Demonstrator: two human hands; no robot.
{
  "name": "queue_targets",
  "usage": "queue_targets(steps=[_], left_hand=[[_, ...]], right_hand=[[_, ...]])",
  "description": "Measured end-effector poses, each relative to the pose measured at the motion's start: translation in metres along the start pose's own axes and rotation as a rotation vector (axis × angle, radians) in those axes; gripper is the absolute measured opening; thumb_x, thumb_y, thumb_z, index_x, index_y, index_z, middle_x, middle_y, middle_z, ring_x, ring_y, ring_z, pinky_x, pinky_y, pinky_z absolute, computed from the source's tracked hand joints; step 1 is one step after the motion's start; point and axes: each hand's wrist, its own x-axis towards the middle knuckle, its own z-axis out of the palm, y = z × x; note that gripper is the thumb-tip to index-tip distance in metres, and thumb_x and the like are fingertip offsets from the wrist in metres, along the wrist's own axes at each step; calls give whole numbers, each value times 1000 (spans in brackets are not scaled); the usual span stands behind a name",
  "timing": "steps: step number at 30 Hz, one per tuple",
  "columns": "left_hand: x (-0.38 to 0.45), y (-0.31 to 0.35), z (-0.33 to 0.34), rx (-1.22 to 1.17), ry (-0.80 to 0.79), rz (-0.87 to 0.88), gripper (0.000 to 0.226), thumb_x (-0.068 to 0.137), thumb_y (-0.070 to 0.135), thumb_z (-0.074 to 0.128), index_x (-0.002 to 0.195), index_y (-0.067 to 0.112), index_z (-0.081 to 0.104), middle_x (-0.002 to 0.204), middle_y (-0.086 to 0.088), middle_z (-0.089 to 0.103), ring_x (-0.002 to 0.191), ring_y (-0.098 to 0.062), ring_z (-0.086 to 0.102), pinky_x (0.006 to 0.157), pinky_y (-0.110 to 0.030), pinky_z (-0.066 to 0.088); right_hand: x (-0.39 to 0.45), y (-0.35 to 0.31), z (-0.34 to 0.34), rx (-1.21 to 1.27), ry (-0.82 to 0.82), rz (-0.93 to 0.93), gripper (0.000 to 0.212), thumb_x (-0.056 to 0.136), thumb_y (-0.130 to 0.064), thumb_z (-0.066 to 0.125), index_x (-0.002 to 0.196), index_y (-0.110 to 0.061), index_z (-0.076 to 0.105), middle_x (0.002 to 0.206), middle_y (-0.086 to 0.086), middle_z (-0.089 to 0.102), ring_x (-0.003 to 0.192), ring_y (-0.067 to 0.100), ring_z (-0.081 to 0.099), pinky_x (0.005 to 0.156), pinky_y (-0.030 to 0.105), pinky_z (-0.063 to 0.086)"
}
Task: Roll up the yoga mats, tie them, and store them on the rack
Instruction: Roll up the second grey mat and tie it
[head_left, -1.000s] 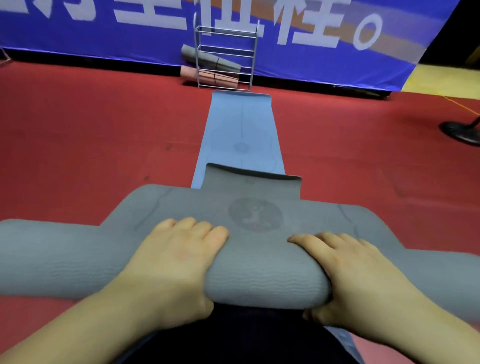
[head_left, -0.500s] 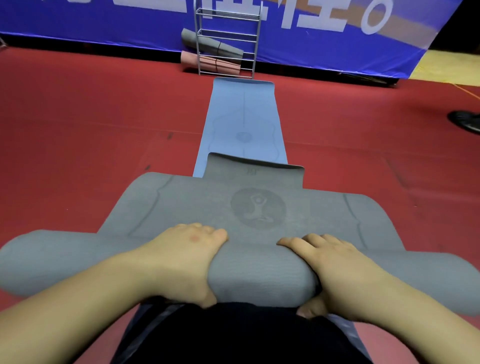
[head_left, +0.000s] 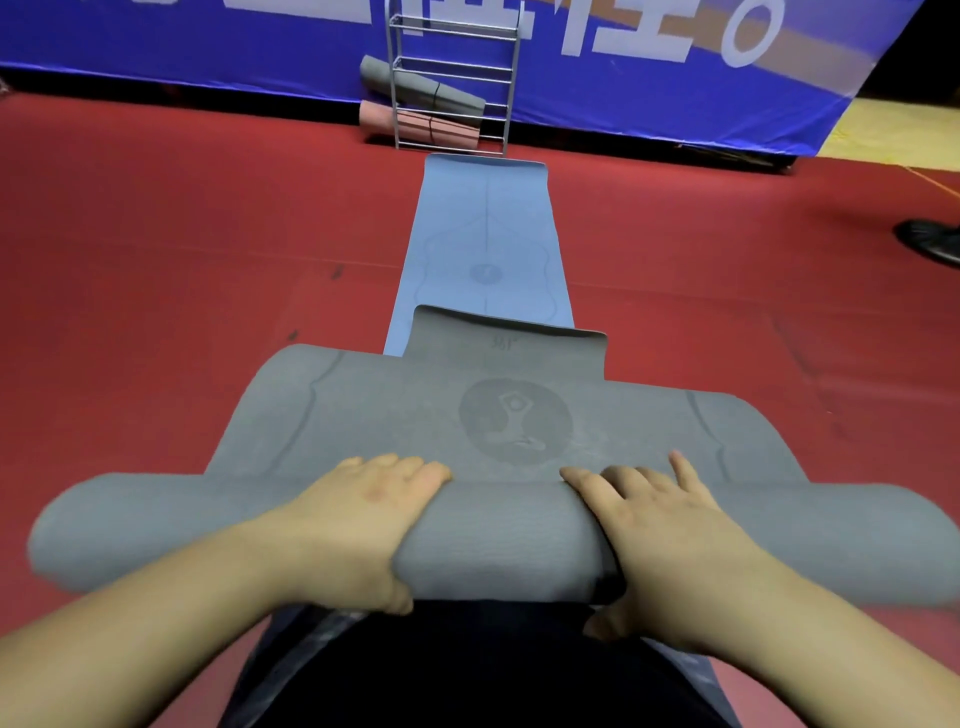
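We are mid-roll: left hand (head_left: 358, 525) and right hand (head_left: 660, 530) each wrap their grip around the rolled grey foam yoga mat (head_left: 498, 540); its flat remainder lies ahead. Next, we judge, push forward evenly.

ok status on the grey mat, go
Left hand and right hand both grip the grey foam yoga mat roll. Short flat stretch left. Nothing blocking.

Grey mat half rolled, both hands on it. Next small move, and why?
Probably push the roll another turn forward. Both the left hand and the right hand wrap it, fingers over the top and thumbs underneath, and a flat stretch of the grey mat with the round logo lies unrolled ahead, over the blue mat. Tying looks premature.
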Motion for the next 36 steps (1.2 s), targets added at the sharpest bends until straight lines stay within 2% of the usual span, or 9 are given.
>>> queue_targets(steps=[4, 8, 12, 15, 20, 26, 31, 33, 36], left_hand=[[24, -6, -11, -80, -186, -37, 81, 61, 47, 80, 127, 28, 37, 126, 8, 47, 115, -13, 45, 97, -29, 37], [36, -6, -15, -68, -254, -74, 79, 61, 45, 80, 124, 24, 38, 124, 3, 49, 111, -16, 48, 93, -29, 41], [21, 16, 7, 226, -71, -108, 94, 76, 45, 66, 145, 17, 9, 135, -2, 30, 126, -21, 33, 109, -36, 24], [21, 15, 13, 239, -28, -119, 95, 75, 45, 67, 145, 19, 8, 133, -1, 30, 125, -21, 33, 107, -36, 25], [27, 2, 6, 143, -65, -71, 99, 69, 48, 73, 143, 23, 13, 131, 2, 33, 121, -20, 35, 101, -34, 30], [41, -8, -11, 25, -182, -72, 101, 61, 47, 80, 140, 26, 21, 133, 2, 39, 122, -19, 40, 102, -34, 32], [31, 15, 2, 172, 80, -134, 96, 68, 60, 46, 148, 19, 12, 137, -2, 30, 128, -21, 33, 110, -37, 22], [28, 24, 10, 146, 97, -172, 111, 52, 72, 29, 143, 8, 35, 129, -10, 46, 117, -28, 48, 104, -48, 34], [33, 9, 21, 144, 239, -160, 104, 33, 69, 64, 118, 8, 61, 99, -9, 61, 86, -28, 63, 78, -46, 52]], right_hand=[[11, 5, 14, 50, 31, 15, 98, 68, -41, 71, 145, -28, 12, 132, 1, 37, 124, 22, 38, 111, 34, 23], [24, 17, 13, 179, -28, -11, 96, 59, -45, 76, 138, -32, 24, 119, -1, 45, 113, 21, 45, 98, 30, 36], [34, 24, 8, 283, -96, -32, 97, 56, -44, 81, 136, -32, 28, 120, -1, 46, 113, 20, 46, 98, 32, 38], [38, 21, 5, 264, -125, -22, 100, 56, -44, 82, 138, -31, 28, 123, 1, 46, 116, 21, 45, 102, 34, 37], [21, 7, 4, 3, -78, 160, 120, 62, -65, 71, 150, -26, -1, 142, 10, 28, 136, 29, 24, 115, 55, 4], [25, 5, 23, 61, 79, 197, 106, 64, -53, 71, 146, -26, 11, 134, 6, 32, 128, 26, 31, 114, 44, 18], [33, 21, 15, 141, 36, 121, 102, 60, -50, 75, 142, -28, 19, 126, 5, 38, 120, 26, 37, 105, 38, 30], [40, 25, 9, 160, -11, 92, 103, 58, -50, 77, 142, -28, 21, 124, 6, 41, 118, 27, 38, 102, 39, 33], [47, 24, 2, 167, -50, 113, 106, 59, -50, 78, 145, -27, 19, 129, 9, 40, 122, 28, 38, 106, 40, 32]])
